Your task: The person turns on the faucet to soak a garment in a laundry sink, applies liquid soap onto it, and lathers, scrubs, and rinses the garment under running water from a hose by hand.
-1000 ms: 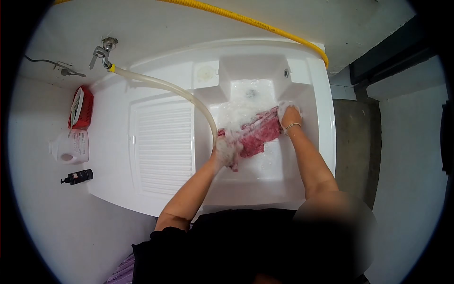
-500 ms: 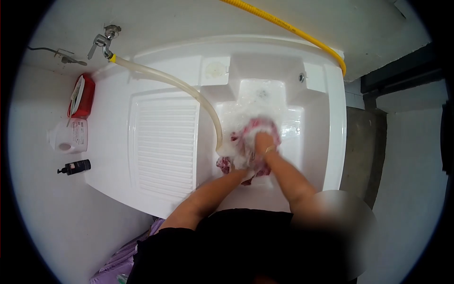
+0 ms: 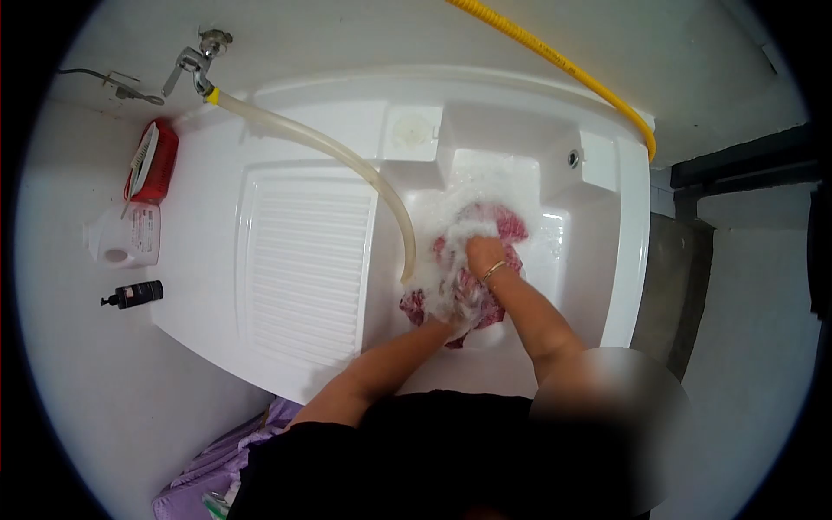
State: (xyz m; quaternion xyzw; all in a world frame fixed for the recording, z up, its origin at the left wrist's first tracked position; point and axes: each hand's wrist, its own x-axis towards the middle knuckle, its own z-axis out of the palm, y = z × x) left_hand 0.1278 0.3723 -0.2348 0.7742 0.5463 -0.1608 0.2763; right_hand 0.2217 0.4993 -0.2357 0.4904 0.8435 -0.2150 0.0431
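- Head view: I find the wet, crumpled red-and-white patterned cloth (image 3: 504, 222) on the floor of the glossy white rectangular basin (image 3: 596, 264), bunched beneath both hands, with bubbly white foam (image 3: 469, 229) over its middle.
- My reading of the step in hand: the cloth is being scrubbed and worked through with suds.
- The right hand (image 3: 483, 253), with a thin metallic bracelet (image 3: 494, 269) at its wrist, presses onto the cloth knuckles up; its fingers look curled together, but I cannot tell what the hidden tips pinch.
- The left hand (image 3: 460, 314) lies nearer the body, sunk in suds and folds; I cannot tell whether its fingers are spread or pressed together.
- The next move, I judge, calls for a firm hold by the left hand while the right rubs (slippery stuff, soapy fabric).
- A rumpled heap has no clear front, yet I read its long axis as slanting from the lower left, just beside the mouth of the pale translucent hose (image 3: 349, 159), to the upper right, where it fans out.
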